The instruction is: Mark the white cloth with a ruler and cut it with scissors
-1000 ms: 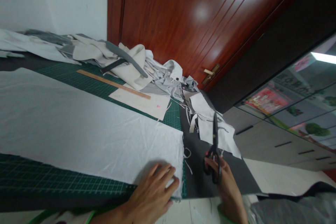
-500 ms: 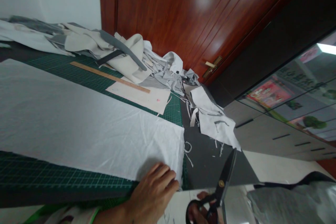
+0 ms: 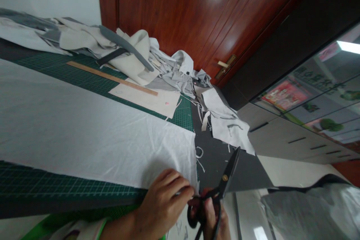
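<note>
A long piece of white cloth (image 3: 92,127) lies across the green cutting mat (image 3: 92,191). My left hand (image 3: 168,202) is at the cloth's near right corner, its fingers bent together with the thumb and closed on the edge. Just right of it, my right hand (image 3: 215,217) grips black scissors (image 3: 225,177) by the handles. Their blades point up and away over the dark tabletop, apart from the cloth, and look closed. Both hands are close together, and the scissor handles partly hide the cloth's corner and the right fingers.
A wooden ruler (image 3: 112,77) lies over a cream fabric piece (image 3: 146,101) beyond the cloth. Heaped fabric scraps (image 3: 132,52) line the back by the door (image 3: 165,7). More white scraps (image 3: 229,122) and loose threads (image 3: 200,153) lie on the dark tabletop (image 3: 244,172). Grey fabric (image 3: 303,210) hangs at right.
My right hand has brought the scissors up and left, beside my left hand. My left fingers have closed more at the cloth's corner. The view has shifted slightly.
</note>
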`<state>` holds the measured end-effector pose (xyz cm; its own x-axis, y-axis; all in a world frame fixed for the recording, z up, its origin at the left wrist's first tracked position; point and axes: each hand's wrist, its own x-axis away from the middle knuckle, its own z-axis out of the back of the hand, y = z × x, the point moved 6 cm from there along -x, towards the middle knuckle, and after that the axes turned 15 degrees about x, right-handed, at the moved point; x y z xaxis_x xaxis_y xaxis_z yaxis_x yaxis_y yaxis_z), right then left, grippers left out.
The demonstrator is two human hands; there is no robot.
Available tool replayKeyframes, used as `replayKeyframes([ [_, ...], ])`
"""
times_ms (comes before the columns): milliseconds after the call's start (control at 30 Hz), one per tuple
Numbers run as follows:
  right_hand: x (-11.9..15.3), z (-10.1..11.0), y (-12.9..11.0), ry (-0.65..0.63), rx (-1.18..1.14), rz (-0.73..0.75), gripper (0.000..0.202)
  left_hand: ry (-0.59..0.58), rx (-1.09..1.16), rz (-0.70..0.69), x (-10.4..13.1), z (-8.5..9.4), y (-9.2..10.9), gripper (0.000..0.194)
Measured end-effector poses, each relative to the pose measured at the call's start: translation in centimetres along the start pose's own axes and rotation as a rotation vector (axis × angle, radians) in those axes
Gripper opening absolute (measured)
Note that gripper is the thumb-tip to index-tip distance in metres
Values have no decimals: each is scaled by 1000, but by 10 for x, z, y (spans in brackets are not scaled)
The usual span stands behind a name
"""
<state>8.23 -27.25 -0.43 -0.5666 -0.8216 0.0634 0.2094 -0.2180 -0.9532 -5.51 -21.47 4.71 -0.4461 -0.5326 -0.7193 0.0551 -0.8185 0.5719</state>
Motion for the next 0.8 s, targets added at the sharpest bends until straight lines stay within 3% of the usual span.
replayKeyframes([
  [200,-10,-5,-7,-51,111,-33,45,20,3,-45,2,0,3,26],
  [433,-16,9,-8,39,63,-54,44,-56,48,-5,11,-3,4,17],
  [600,-15,7,-2,25,15,-118,48,-55,260,10,42,-2,5,21],
  [633,-15,7,0,28,-8,-132,49,-82,402,41,52,-7,2,19],
  [700,-16,6,4,42,-47,-151,51,-183,734,360,74,-28,-17,21],
  [800,-18,7,9,52,-68,-157,50,-254,1009,728,99,-63,-36,49],
])
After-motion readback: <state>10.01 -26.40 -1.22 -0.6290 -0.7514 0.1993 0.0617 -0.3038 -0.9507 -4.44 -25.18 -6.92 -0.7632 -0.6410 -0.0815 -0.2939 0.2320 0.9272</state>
